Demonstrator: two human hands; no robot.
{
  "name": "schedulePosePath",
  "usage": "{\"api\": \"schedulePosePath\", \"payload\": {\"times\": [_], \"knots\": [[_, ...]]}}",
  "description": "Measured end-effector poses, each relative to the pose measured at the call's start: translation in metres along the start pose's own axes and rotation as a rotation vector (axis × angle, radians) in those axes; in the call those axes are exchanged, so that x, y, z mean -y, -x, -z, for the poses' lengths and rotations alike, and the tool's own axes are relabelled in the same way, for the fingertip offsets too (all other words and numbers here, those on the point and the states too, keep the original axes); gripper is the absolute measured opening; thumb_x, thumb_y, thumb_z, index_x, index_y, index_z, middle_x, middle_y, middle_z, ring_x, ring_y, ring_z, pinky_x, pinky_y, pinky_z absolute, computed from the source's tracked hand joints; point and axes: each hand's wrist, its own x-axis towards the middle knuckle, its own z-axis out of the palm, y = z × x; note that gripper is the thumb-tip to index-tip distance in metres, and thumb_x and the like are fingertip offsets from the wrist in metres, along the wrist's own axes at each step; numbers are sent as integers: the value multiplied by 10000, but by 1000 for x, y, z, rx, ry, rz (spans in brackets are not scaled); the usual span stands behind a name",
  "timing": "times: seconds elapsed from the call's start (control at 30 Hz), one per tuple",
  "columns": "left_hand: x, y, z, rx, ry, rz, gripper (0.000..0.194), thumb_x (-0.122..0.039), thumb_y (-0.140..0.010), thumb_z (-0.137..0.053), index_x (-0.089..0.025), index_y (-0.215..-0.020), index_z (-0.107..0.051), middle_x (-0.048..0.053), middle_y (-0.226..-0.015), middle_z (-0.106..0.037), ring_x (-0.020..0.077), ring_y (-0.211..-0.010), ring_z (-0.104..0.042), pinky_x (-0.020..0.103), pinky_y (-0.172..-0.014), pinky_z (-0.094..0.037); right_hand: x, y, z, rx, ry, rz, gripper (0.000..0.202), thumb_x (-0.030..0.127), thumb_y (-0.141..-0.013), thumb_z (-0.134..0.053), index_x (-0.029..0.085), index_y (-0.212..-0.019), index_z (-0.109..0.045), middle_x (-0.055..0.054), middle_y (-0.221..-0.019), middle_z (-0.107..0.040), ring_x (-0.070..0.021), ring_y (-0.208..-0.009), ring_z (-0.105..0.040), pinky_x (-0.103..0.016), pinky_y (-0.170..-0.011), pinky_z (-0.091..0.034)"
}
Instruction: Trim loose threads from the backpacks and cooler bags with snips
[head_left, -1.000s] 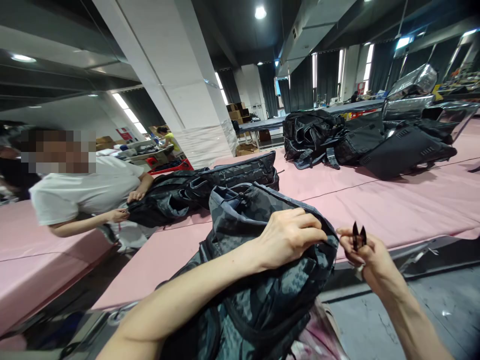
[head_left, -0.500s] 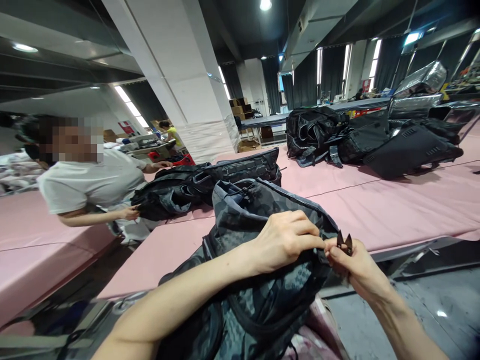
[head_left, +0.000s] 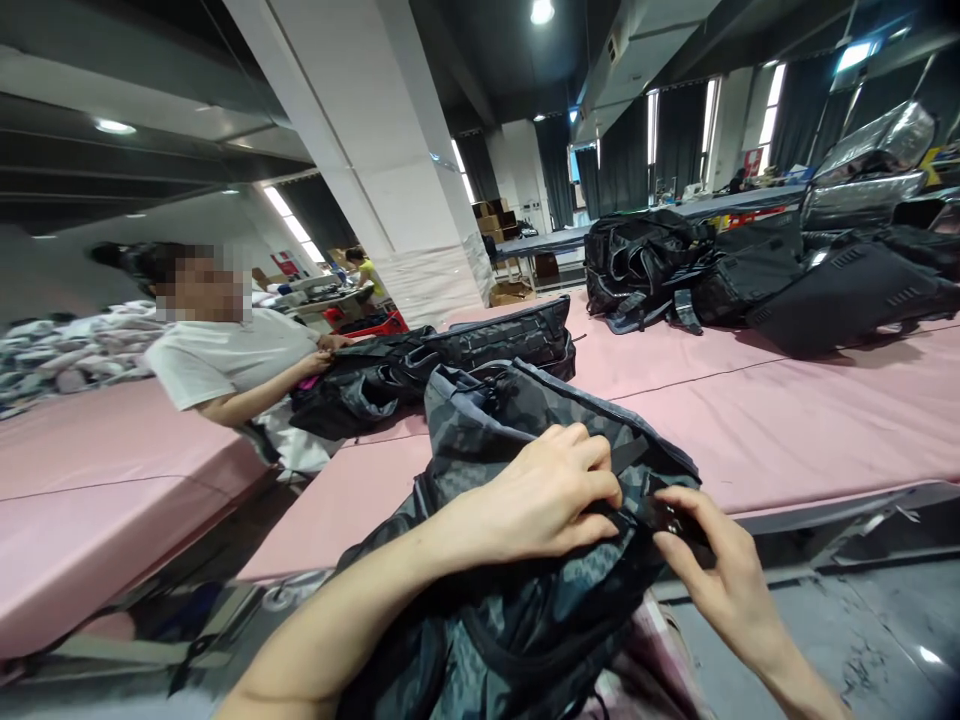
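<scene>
A dark camouflage backpack point(head_left: 525, 600) stands in front of me at the table's near edge, its top gaping. My left hand point(head_left: 562, 490) lies across its upper side, fingers curled onto the fabric and pinching it near a black strap point(head_left: 628, 455). At the bag's right edge, my right hand point(head_left: 709, 550) curves around small dark thread snips point(head_left: 667, 517). The snips' blades are hard to make out against the black cloth, with only a few shiny spots showing.
Pink cloth covers the long table point(head_left: 795, 410). More dark bags point(head_left: 645, 265) lie at the far right near silver foil-lined pieces point(head_left: 862, 195). Across the table to the left, a person in a white shirt point(head_left: 247, 350) handles another dark backpack point(head_left: 495, 340). A white pillar point(head_left: 375, 150) rises behind.
My hands have moved apart at the bag's edge. The snips have turned from blades-up to lower against the cloth. The other person's hands have shifted along their bag, and my view has swung slightly left.
</scene>
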Motion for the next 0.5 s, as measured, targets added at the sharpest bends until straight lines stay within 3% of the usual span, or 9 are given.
{"api": "schedulePosePath", "payload": {"times": [0.17, 0.5], "knots": [[2, -2, -1, 19, 75, 20, 112, -282, -841, -567, -190, -829, -629, 25, -863, -533, 153, -828, -449, 276, -776, -350, 1, 5, 2, -97, 132, 197, 187, 172, -800, -593, 209, -977, -543, -31, -858, -628, -159, -798, -598, -288, -753, -459], [2, -3, -2, 14, 117, 27, 117, -289, -829, -590, -185, -821, -642, 20, -848, -537, 145, -824, -453, 272, -779, -355, 3, 3, 2, -154, 172, 235, 198, 146, -792, -604, 188, -979, -556, -37, -831, -625, -154, -767, -588, -292, -725, -460]]}}
